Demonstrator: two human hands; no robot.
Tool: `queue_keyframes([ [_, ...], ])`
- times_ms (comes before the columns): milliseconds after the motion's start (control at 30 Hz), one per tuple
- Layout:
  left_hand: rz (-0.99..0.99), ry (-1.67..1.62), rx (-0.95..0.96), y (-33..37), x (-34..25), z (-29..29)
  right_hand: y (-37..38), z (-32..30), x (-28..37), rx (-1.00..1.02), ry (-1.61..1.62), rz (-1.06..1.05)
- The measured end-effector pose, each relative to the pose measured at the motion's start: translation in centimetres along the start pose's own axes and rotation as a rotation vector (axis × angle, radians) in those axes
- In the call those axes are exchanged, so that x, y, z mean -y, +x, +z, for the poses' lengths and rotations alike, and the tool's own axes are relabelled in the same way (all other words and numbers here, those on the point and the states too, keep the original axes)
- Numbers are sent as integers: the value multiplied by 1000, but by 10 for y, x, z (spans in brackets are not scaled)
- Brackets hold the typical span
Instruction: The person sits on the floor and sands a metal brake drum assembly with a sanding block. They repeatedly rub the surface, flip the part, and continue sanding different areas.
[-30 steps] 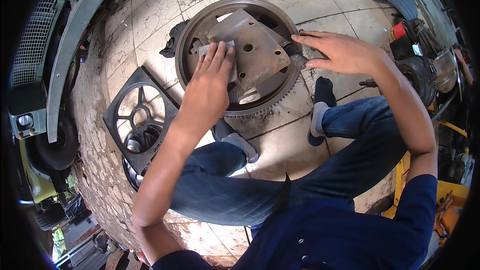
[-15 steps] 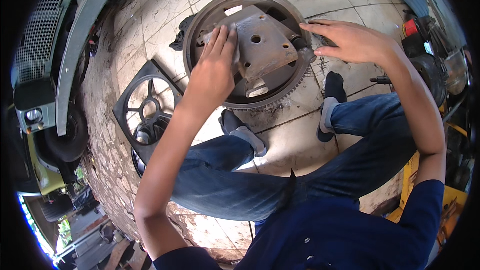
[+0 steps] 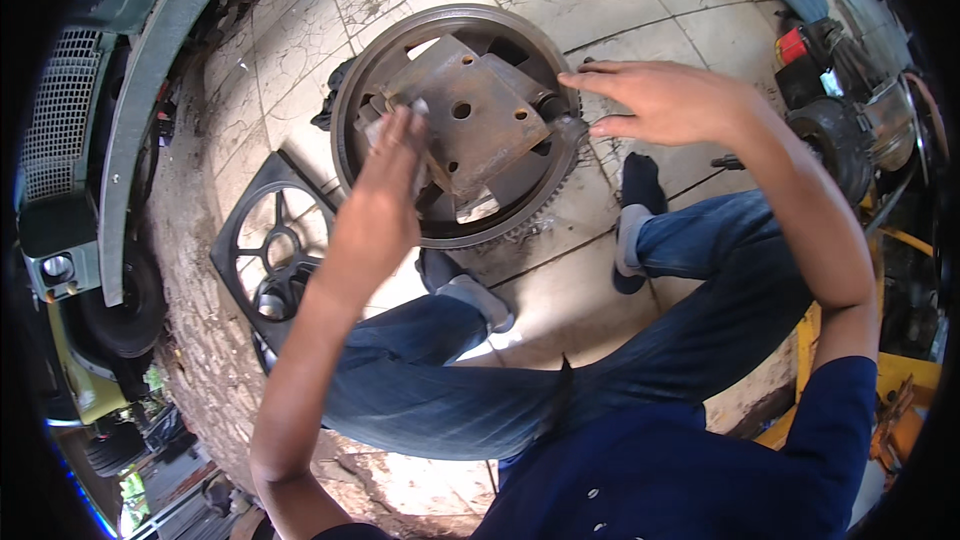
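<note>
A large metal flywheel [image 3: 343,130] with a toothed edge lies on the tiled floor in front of me. On top of it sits a rusty, angular metal plate [image 3: 485,105] with several round holes. My left hand [image 3: 378,205] presses its flattened fingers at the plate's left side, over a thin greyish sheet [image 3: 418,106]. Most of that sheet is hidden by the fingers, so its kind is unclear. My right hand [image 3: 675,103] reaches in at the flywheel's right rim, fingers stretched and thumb apart, with the fingertips at the edge.
A black fan shroud [image 3: 240,205] lies left of the flywheel, and dark cloth [image 3: 335,90] beside its far left edge. My feet [image 3: 640,185] stand near the rim. Machine parts [image 3: 835,140] crowd the right; a vehicle [image 3: 70,130] stands on the left.
My left hand has slid slightly toward me along the plate's left side. The view has shifted, so the flywheel appears lower and further left. My right hand stays at the rim.
</note>
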State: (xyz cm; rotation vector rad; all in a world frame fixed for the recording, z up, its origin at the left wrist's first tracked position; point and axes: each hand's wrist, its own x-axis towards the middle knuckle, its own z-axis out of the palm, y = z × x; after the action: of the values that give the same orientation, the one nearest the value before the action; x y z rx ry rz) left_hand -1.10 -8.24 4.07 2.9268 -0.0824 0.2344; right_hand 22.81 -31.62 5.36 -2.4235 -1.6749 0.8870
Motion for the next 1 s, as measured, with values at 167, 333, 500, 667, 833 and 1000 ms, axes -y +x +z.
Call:
queue_keyframes([
  [167, -124, -41, -72, 12, -2, 9, 0, 5, -1, -38, -5, -32],
  [333, -5, 63, -27, -1, -8, 2, 2, -3, -2, -48, 15, -12],
  [500, -133, 25, -68, 8, 4, 15, 9, -8, 13, -112, 34, -2],
  [667, -70, -125, -89, -2, -8, -12, 2, -4, 51, -214, 216, -126],
  [833, -182, -403, -261, 9, 6, -37, 33, 1, 98, -532, 422, -440],
  [1000, -211, -537, -431, 5, 21, -26, 51, 2, 121, -606, 332, -402],
])
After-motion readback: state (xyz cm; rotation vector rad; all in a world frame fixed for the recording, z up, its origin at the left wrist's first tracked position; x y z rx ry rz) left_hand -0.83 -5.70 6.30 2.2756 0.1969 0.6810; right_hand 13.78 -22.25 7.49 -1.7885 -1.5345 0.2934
